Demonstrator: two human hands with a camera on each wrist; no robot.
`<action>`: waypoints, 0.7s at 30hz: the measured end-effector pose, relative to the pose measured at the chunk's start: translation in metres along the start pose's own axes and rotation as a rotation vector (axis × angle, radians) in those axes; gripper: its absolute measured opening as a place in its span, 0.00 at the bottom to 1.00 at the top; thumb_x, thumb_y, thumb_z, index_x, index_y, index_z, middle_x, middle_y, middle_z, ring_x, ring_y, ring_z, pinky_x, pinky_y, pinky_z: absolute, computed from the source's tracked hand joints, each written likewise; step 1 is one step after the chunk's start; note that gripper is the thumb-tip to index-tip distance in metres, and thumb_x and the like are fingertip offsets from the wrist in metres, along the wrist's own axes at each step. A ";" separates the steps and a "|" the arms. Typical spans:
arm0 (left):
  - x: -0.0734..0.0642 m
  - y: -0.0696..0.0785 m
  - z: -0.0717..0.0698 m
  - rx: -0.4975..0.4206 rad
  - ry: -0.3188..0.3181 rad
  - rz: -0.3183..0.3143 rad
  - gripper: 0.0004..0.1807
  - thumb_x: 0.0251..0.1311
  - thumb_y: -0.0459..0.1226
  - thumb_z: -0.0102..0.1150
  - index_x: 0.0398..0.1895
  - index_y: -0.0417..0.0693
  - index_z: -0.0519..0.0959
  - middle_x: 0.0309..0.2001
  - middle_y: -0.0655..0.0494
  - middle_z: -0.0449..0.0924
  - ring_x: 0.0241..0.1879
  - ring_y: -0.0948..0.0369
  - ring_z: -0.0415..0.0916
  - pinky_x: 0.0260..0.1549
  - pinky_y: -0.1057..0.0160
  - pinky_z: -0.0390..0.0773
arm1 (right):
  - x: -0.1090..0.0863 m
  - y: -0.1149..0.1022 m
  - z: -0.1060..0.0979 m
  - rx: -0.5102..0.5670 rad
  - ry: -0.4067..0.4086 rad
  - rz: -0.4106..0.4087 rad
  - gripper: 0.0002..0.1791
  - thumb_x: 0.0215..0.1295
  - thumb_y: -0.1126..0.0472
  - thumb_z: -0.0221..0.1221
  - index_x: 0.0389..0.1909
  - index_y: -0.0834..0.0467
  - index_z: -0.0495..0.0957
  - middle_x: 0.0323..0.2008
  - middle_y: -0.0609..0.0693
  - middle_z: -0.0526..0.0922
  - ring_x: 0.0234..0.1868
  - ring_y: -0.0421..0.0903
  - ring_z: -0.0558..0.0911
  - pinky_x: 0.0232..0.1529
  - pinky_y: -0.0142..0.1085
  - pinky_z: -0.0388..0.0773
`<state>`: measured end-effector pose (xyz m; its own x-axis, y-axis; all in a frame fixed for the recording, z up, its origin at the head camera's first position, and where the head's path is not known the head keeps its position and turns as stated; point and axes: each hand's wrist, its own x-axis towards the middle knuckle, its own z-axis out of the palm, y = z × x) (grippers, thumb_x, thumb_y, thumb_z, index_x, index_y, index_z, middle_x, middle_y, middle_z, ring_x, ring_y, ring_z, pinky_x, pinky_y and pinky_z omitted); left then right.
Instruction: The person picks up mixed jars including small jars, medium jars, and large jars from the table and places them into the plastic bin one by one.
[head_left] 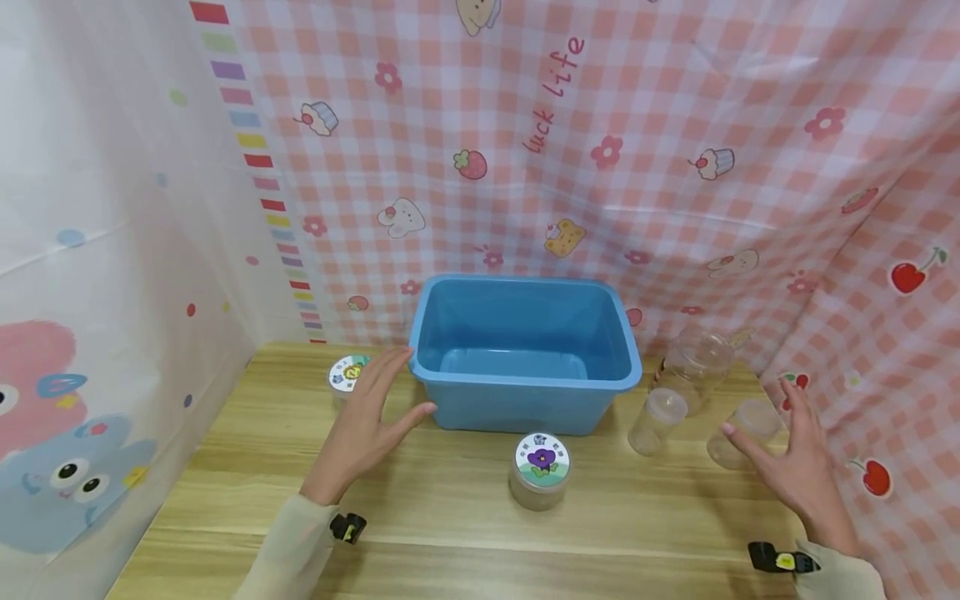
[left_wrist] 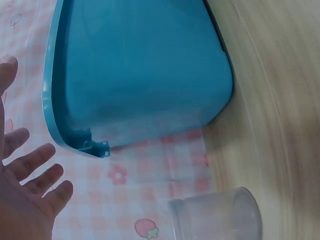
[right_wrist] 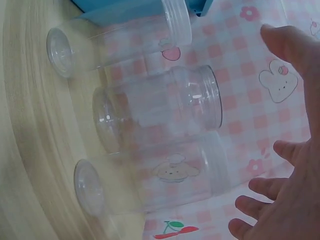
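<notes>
Translucent purple-flower-lidded round jar (head_left: 540,473) at 6 o'clock of blue rectangular plastic basin (head_left: 517,407), three clear cylindrical plastic jars (head_left: 654,427) at 3–4, left hand (head_left: 365,429) at 8, right hand (head_left: 799,458) near jars, both released, fingers spread.

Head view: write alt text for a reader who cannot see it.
A person's left hand hovers beside a blue bin and the right hand by three clear jars on a wooden table. A flower-lidded jar stands before the bin; pink checked cloth hangs behind.
</notes>
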<state>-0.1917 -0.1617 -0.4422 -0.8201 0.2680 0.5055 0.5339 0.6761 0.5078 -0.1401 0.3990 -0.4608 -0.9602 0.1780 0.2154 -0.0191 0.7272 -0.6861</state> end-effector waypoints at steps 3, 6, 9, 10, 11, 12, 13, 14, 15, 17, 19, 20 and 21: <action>0.005 0.000 0.002 0.013 0.002 0.031 0.44 0.60 0.50 0.73 0.78 0.56 0.64 0.75 0.49 0.65 0.76 0.50 0.61 0.71 0.40 0.67 | 0.000 0.002 0.000 0.007 -0.031 0.052 0.58 0.69 0.43 0.63 0.83 0.46 0.29 0.82 0.66 0.32 0.78 0.79 0.40 0.64 0.82 0.44; 0.010 0.001 0.005 0.033 0.008 0.072 0.41 0.60 0.50 0.73 0.76 0.57 0.67 0.73 0.49 0.68 0.74 0.50 0.63 0.69 0.41 0.70 | -0.001 0.003 0.002 0.026 -0.049 0.100 0.59 0.69 0.41 0.62 0.83 0.45 0.28 0.82 0.67 0.32 0.77 0.80 0.42 0.63 0.81 0.47; 0.013 0.001 0.006 0.061 0.015 0.110 0.39 0.60 0.50 0.73 0.73 0.55 0.70 0.71 0.50 0.71 0.72 0.50 0.65 0.69 0.43 0.71 | 0.000 0.007 0.005 0.063 -0.045 0.114 0.58 0.70 0.43 0.62 0.83 0.48 0.28 0.82 0.67 0.33 0.78 0.78 0.44 0.66 0.78 0.49; 0.014 0.001 0.006 0.067 0.018 0.122 0.38 0.60 0.50 0.73 0.72 0.54 0.71 0.70 0.51 0.72 0.72 0.50 0.66 0.69 0.44 0.71 | 0.001 0.008 0.007 0.076 -0.040 0.115 0.58 0.71 0.44 0.62 0.83 0.49 0.28 0.82 0.67 0.35 0.78 0.76 0.45 0.67 0.76 0.50; 0.015 0.001 0.006 0.073 0.024 0.136 0.37 0.60 0.49 0.73 0.71 0.53 0.72 0.69 0.51 0.73 0.71 0.50 0.66 0.69 0.45 0.71 | 0.001 0.010 0.008 0.095 -0.035 0.109 0.57 0.71 0.45 0.62 0.83 0.50 0.29 0.82 0.67 0.35 0.78 0.75 0.45 0.69 0.75 0.50; 0.016 0.001 0.006 0.076 0.030 0.148 0.36 0.59 0.48 0.74 0.70 0.52 0.73 0.68 0.51 0.73 0.71 0.50 0.67 0.69 0.45 0.72 | 0.002 0.012 0.010 0.110 -0.029 0.111 0.57 0.71 0.46 0.62 0.83 0.51 0.30 0.82 0.67 0.37 0.79 0.74 0.46 0.70 0.73 0.50; 0.017 0.000 0.006 0.080 0.037 0.159 0.35 0.59 0.48 0.74 0.69 0.51 0.74 0.67 0.51 0.74 0.70 0.50 0.68 0.69 0.47 0.72 | 0.003 0.014 0.011 0.124 -0.025 0.112 0.56 0.72 0.47 0.62 0.83 0.53 0.31 0.82 0.67 0.38 0.78 0.74 0.47 0.71 0.72 0.50; 0.018 0.000 0.006 0.082 0.044 0.171 0.33 0.59 0.47 0.74 0.67 0.51 0.76 0.66 0.51 0.76 0.70 0.51 0.68 0.68 0.47 0.72 | 0.003 0.015 0.013 0.135 -0.023 0.122 0.55 0.72 0.47 0.62 0.83 0.53 0.32 0.82 0.67 0.39 0.78 0.74 0.49 0.72 0.70 0.52; 0.019 0.000 0.007 0.082 0.054 0.184 0.31 0.59 0.46 0.75 0.65 0.49 0.78 0.65 0.51 0.77 0.69 0.50 0.69 0.68 0.48 0.73 | 0.003 0.017 0.014 0.138 -0.020 0.138 0.55 0.72 0.48 0.62 0.84 0.53 0.33 0.82 0.67 0.40 0.77 0.74 0.51 0.74 0.66 0.54; 0.022 -0.001 0.007 0.078 0.070 0.203 0.28 0.58 0.44 0.75 0.60 0.47 0.81 0.62 0.51 0.80 0.67 0.51 0.71 0.66 0.49 0.74 | 0.003 0.020 0.017 0.133 -0.011 0.170 0.54 0.71 0.48 0.62 0.84 0.54 0.36 0.81 0.69 0.45 0.74 0.74 0.57 0.76 0.45 0.63; 0.023 -0.002 0.008 0.076 0.081 0.220 0.23 0.57 0.43 0.76 0.55 0.47 0.84 0.59 0.52 0.81 0.65 0.51 0.72 0.65 0.49 0.76 | 0.002 0.023 0.019 0.125 -0.003 0.205 0.54 0.71 0.47 0.63 0.83 0.55 0.38 0.79 0.70 0.50 0.71 0.73 0.62 0.66 0.24 0.67; 0.024 -0.002 0.008 0.074 0.085 0.227 0.21 0.57 0.43 0.76 0.53 0.47 0.84 0.57 0.52 0.82 0.64 0.51 0.73 0.64 0.49 0.76 | 0.002 0.024 0.020 0.117 0.004 0.226 0.54 0.70 0.46 0.64 0.83 0.55 0.39 0.79 0.71 0.52 0.70 0.72 0.64 0.57 0.17 0.67; 0.024 -0.002 0.009 0.073 0.089 0.234 0.20 0.57 0.42 0.76 0.51 0.47 0.85 0.56 0.52 0.82 0.62 0.51 0.73 0.63 0.50 0.77 | 0.001 0.025 0.021 0.112 0.015 0.239 0.54 0.69 0.46 0.64 0.83 0.56 0.40 0.78 0.71 0.54 0.69 0.70 0.66 0.49 0.13 0.64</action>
<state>-0.2148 -0.1506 -0.4371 -0.6530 0.3638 0.6642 0.6883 0.6510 0.3201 -0.1478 0.4032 -0.4919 -0.9368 0.3465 0.0475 0.1766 0.5858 -0.7910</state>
